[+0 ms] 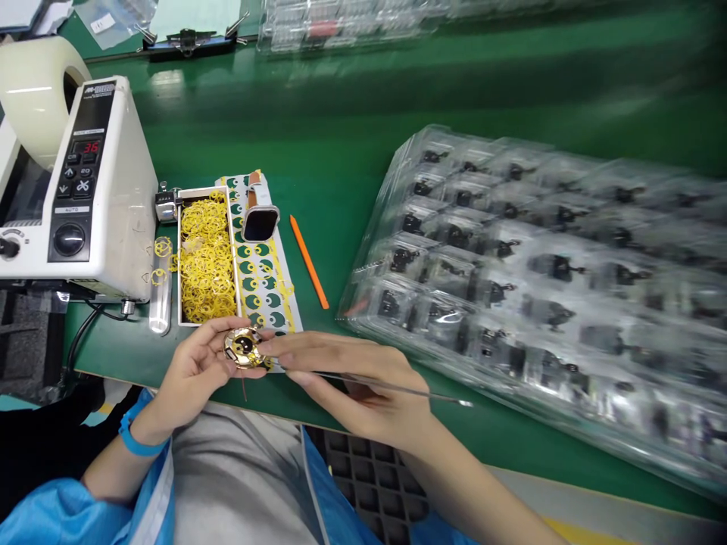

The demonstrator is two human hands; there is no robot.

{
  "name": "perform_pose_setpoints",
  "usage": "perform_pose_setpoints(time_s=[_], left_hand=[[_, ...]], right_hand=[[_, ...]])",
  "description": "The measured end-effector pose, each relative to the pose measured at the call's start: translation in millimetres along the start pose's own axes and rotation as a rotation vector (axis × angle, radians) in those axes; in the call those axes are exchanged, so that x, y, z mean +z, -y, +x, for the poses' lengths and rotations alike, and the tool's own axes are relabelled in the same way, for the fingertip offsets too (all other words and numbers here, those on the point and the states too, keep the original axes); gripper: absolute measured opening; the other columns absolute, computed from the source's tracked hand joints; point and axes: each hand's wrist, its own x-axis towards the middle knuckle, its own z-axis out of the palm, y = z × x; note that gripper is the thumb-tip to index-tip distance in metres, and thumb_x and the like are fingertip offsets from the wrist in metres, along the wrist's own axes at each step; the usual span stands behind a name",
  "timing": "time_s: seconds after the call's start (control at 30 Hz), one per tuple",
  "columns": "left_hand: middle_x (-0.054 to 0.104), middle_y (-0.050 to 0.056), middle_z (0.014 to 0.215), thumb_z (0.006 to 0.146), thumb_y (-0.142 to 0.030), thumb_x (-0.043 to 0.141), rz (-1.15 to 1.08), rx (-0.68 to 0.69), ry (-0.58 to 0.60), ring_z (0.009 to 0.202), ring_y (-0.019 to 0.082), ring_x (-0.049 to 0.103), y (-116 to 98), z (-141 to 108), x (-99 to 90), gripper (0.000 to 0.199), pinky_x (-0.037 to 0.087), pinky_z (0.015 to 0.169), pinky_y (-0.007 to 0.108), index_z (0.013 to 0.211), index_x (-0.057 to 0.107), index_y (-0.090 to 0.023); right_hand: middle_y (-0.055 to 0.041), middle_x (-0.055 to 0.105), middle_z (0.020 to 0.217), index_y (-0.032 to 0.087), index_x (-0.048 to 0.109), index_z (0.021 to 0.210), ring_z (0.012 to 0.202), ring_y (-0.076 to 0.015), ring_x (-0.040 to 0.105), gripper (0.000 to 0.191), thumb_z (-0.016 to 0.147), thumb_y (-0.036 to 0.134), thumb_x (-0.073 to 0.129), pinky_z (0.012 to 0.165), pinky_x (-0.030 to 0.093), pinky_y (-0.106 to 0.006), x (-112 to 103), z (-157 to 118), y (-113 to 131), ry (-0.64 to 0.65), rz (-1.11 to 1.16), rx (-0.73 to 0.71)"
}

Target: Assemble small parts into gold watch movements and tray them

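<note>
A small round gold-coloured part [243,347] with a dark centre is gripped by its edge in my left hand [198,367], at the front edge of the green table. A thin reddish wire hangs below it. My right hand [363,382] is closed around slim metal tweezers [397,387], whose far end sticks out to the right. The fingertips of that hand meet the gold part's right side and hide the tweezers' working end. Just beyond my hands lie a white sheet [255,303] with yellow ring-shaped stickers and a box [232,250] heaped with yellow rings [207,265].
A white tape dispenser [128,189] stands at the left. A smartwatch [261,222] rests on the sticker sheet, and an orange stick [310,261] lies beside it. Stacked clear plastic trays [482,303] holding small black parts fill the right side. A black clipboard clip [187,44] is at the back.
</note>
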Motion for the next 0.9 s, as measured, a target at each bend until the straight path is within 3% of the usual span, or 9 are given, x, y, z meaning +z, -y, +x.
perform_pose_setpoints(time_s=[0.2, 0.4, 0.53, 0.77, 0.9], left_hand=[[0.073, 0.008, 0.113, 0.086, -0.024, 0.069, 0.065, -0.019, -0.043, 0.108, 0.026, 0.067, 0.3, -0.9, -0.5, 0.031, 0.061, 0.082, 0.033, 0.117, 0.066, -0.023], [0.072, 0.007, 0.115, 0.085, -0.028, 0.071, 0.073, -0.026, -0.067, 0.107, 0.026, 0.067, -0.7, -0.9, -1.3, 0.031, 0.062, 0.08, 0.033, 0.115, 0.066, -0.024], [0.071, 0.008, 0.115, 0.084, -0.029, 0.072, 0.096, -0.024, -0.082, 0.104, 0.023, 0.068, -0.2, -1.2, -2.6, 0.033, 0.061, 0.079, 0.029, 0.116, 0.066, -0.023], [0.071, 0.009, 0.116, 0.085, -0.03, 0.072, 0.1, -0.028, -0.061, 0.108, 0.027, 0.068, 0.0, -2.3, -3.1, 0.034, 0.061, 0.082, 0.035, 0.117, 0.066, -0.023], [0.071, 0.011, 0.116, 0.083, -0.031, 0.073, 0.094, -0.043, -0.064, 0.103, 0.029, 0.07, -0.5, -1.3, -1.9, 0.037, 0.061, 0.084, 0.038, 0.118, 0.065, -0.021]], right_hand=[[-0.0045, 0.078, 0.097, 0.022, 0.069, 0.111, 0.095, -0.0152, 0.073, 0.039, 0.083, -0.003, 0.059, 0.092, 0.058, -0.027, -0.9, 0.7, -0.5, 0.008, 0.008, 0.019], [-0.0047, 0.076, 0.091, 0.024, 0.074, 0.102, 0.089, -0.0176, 0.072, 0.029, 0.084, 0.004, 0.065, 0.081, 0.06, -0.03, -2.0, 0.5, -3.2, -0.038, 0.02, 0.123], [-0.0042, 0.077, 0.092, 0.025, 0.075, 0.102, 0.088, -0.0162, 0.072, 0.026, 0.085, 0.007, 0.066, 0.081, 0.059, -0.029, 0.2, -2.8, -8.5, -0.091, 0.139, 0.218], [-0.004, 0.078, 0.088, 0.026, 0.078, 0.093, 0.085, -0.0149, 0.072, 0.011, 0.086, 0.022, 0.071, 0.079, 0.059, -0.025, 0.5, -2.5, -13.3, -0.109, 0.271, 0.346], [-0.0041, 0.078, 0.087, 0.025, 0.079, 0.086, 0.079, -0.0174, 0.074, 0.009, 0.082, 0.032, 0.076, 0.073, 0.062, -0.028, 0.5, 1.5, -11.6, -0.129, 0.469, 0.515]])
